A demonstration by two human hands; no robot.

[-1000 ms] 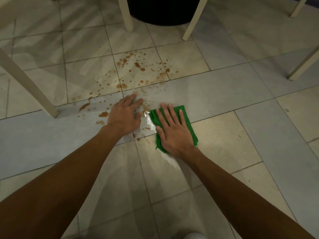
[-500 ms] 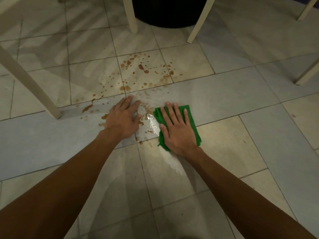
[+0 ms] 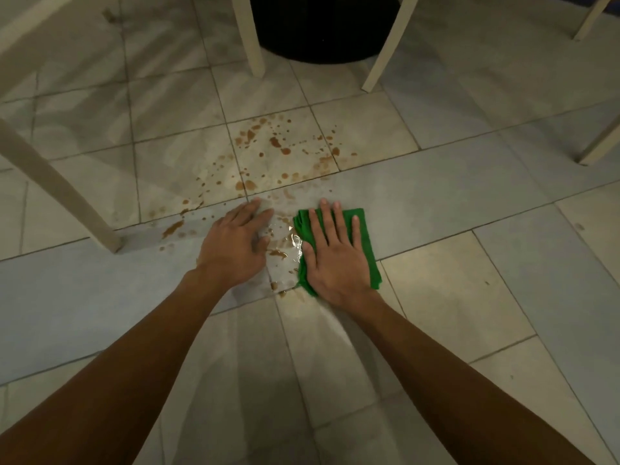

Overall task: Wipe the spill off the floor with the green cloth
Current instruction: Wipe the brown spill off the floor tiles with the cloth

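The right hand's fingers (image 3: 330, 226) lie spread and flat on the cloth (image 3: 364, 236), pinning it to the floor (image 3: 469, 203) by downward pressure and not gripping it; the palm covers its near half. The cloth is folded into a thick pad on the grey tile, its left edge touching a glossy wet patch. The left hand (image 3: 235, 246) rests just beside it, fingers loosely extended and empty, palm on the tile as a brace. It appears to sit on part of the spill (image 3: 278, 142), with a brown smear at the thumb. From the hands outward, brown drops spread up and left across the beige tiles, thickest past the grout line, with a streak toward the chair leg (image 3: 63, 186) on the left. Most of the spill looks untouched, so wiping seems barely begun. To do it well, keep the palm weighted so the pad does not bunch, and sweep from the clean outer edge inward rather than pushing liquid outward. Lifting the left hand clear first would avoid dragging stain about. The grout lines will likely hold liquid and need slower passes. Refold to a fresh face once one side is soaked.
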